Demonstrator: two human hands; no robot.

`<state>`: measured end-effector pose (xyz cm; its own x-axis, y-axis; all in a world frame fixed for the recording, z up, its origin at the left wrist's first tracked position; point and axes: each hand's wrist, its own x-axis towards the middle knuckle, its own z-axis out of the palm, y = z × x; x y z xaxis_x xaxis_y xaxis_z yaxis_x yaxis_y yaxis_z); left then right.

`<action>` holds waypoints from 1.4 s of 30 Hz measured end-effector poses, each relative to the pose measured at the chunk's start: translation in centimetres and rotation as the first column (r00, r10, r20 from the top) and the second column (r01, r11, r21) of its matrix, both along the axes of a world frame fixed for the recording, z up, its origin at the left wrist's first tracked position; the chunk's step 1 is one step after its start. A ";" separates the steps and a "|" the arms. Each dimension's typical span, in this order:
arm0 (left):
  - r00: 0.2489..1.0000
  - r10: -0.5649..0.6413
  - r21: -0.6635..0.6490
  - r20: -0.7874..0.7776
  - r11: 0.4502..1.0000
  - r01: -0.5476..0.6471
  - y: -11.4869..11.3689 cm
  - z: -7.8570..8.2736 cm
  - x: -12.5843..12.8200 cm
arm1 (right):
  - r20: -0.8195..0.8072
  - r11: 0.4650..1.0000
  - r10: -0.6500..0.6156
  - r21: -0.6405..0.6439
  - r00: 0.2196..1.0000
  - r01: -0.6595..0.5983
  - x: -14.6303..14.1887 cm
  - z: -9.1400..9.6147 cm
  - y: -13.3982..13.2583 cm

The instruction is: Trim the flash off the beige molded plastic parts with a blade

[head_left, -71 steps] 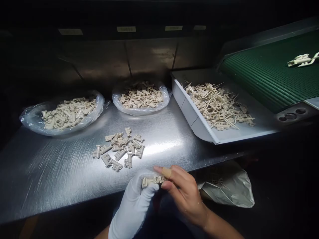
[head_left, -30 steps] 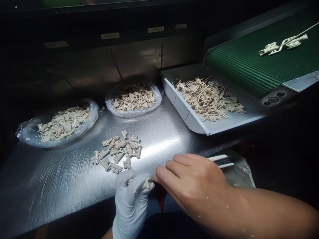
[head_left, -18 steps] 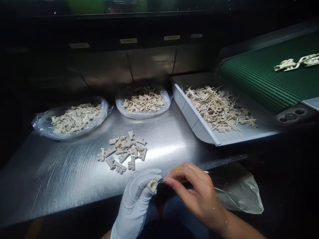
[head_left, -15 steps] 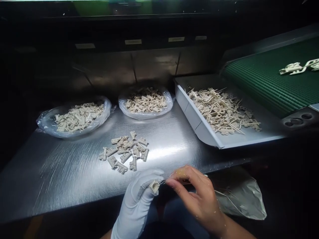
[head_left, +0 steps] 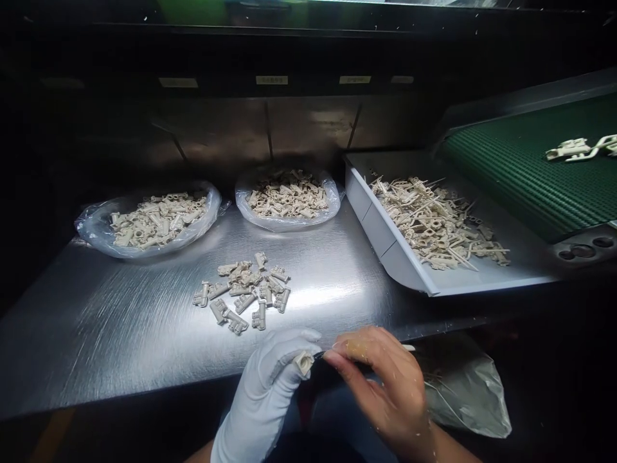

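My left hand (head_left: 267, 379), in a white glove, is closed around a small cream plastic part (head_left: 303, 363) whose square, hollow end faces me. Bare and pinched, my right hand (head_left: 380, 373) holds a thin, dark-tipped tool (head_left: 319, 355) against or just beside that part; most of it is hidden by the fingers. A pale end shows behind the knuckles, but I cannot tell if it belongs to the tool. Beyond the hands, a loose pile of similar plastic parts (head_left: 245, 294) lies on the metal table (head_left: 159, 328).
Two plastic-lined containers, left (head_left: 103, 241) and middle (head_left: 284, 225), hold many cream parts. A light grey tray (head_left: 385, 241) on the right holds parts with thin sprues. Behind it, a green conveyor belt (head_left: 525, 167) carries another piece. A plastic bag (head_left: 482, 392) hangs below the table edge.
The view has shifted slightly. The right hand has turned a little, and the tool's tip now looks darker beside the part. The left hand keeps its hold.
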<state>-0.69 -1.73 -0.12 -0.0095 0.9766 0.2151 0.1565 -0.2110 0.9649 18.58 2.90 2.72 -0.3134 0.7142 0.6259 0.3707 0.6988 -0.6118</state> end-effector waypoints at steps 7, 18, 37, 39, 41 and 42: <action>0.991 -0.100 -0.048 0.092 0.993 0.104 0.5 0.4 0.1 | 0.056 0.994 0.103 -0.039 0.993 -0.101 0.7 1.1 0.4; 0.974 -0.175 -0.254 0.146 0.945 0.208 0.8 0.4 0.4 | -0.183 0.756 0.214 -0.591 0.960 -0.281 0.4 -0.9 0.7; 0.970 -0.127 0.013 -0.206 0.991 0.133 1.9 1.7 0.0 | 0.285 0.982 0.158 0.056 0.945 -0.181 0.9 -0.8 0.8; 0.947 -0.238 -0.076 -0.217 0.971 0.227 1.8 1.2 -0.3 | 0.290 0.976 0.218 -0.049 0.932 -0.212 0.8 -0.8 0.8; 0.944 -0.234 -0.097 -0.234 0.971 0.217 2.0 0.4 -1.0 | 0.260 0.952 0.290 -0.179 0.921 -0.249 0.7 -1.0 0.8; 0.952 -0.168 -0.074 -0.257 0.985 0.153 2.2 -0.2 -1.4 | 0.237 0.937 0.315 -0.232 0.919 -0.262 0.7 -1.1 0.8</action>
